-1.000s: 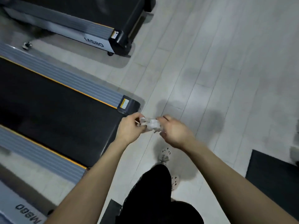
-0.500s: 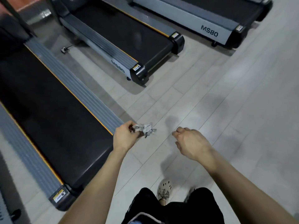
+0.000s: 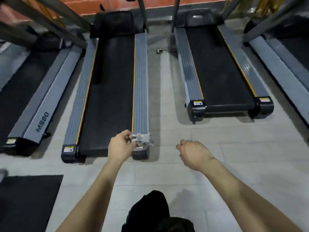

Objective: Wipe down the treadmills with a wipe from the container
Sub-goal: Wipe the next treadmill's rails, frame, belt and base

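Pinching the crumpled wipe (image 3: 142, 138), the left hand (image 3: 119, 146) hovers over the treadmill (image 3: 108, 81) end; the right hand (image 3: 194, 154), loosely curled and empty, is apart from it.

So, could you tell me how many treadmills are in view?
4 treadmills: far left, centre-left, centre-right, far right, cut off by the frame; others may be hidden.

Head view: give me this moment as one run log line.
left hand: pinches crumpled wipe | right hand: loosely curled, holds nothing | treadmill: straight ahead, rear end nearest
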`<action>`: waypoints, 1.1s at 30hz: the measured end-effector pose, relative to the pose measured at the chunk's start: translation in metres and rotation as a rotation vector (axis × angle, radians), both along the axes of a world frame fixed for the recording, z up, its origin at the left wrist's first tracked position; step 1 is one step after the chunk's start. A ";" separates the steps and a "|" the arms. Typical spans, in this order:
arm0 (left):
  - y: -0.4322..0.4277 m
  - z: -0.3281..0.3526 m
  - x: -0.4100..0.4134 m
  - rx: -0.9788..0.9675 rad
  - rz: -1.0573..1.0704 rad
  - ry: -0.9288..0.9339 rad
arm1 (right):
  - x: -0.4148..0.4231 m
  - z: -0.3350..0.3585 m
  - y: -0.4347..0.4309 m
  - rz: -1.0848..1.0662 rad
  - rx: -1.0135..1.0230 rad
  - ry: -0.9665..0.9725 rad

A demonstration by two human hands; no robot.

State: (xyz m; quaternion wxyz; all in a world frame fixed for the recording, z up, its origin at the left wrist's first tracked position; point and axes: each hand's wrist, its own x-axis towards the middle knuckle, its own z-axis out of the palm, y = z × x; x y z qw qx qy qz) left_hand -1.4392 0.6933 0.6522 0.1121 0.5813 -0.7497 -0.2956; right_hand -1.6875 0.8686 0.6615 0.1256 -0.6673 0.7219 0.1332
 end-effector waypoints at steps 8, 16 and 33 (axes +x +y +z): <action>-0.035 -0.006 0.006 -0.017 0.326 0.053 | -0.027 0.029 -0.137 0.399 -0.104 0.128; -0.083 -0.004 -0.015 -0.035 0.519 0.167 | -0.045 0.032 -0.251 0.611 -0.068 0.121; -0.193 -0.136 -0.085 0.062 1.416 0.222 | 0.022 -0.085 -0.572 1.526 -0.139 -0.058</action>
